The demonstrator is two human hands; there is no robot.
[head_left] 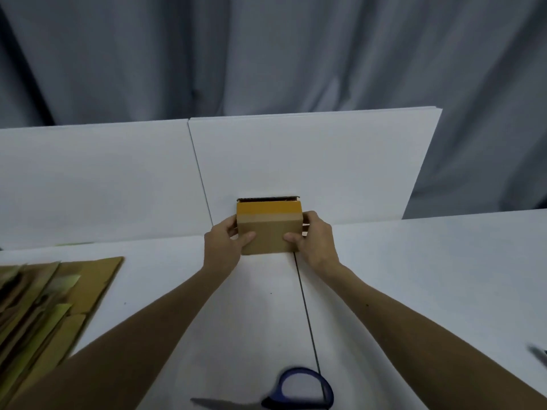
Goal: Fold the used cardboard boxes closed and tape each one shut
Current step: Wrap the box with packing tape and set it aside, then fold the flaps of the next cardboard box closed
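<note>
Box (268, 232) gripped betw left hand (225, 241) & right hand (316, 241), yellow tape (268, 209) on top.

1. Both hands grip a small cardboard box (268, 232) at the white table's (414, 276) far edge: left hand (226, 242) on its left side, right hand (316, 241) on its right.
2. Yellow tape (268, 209) bands the box top.
3. Flattened cardboard (50, 306) is stacked left; blue-handled scissors (284, 393) lie nearest.

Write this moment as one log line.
left hand: grips box | right hand: grips box | tape: yellow strip on box | scissors: lying on table
</note>
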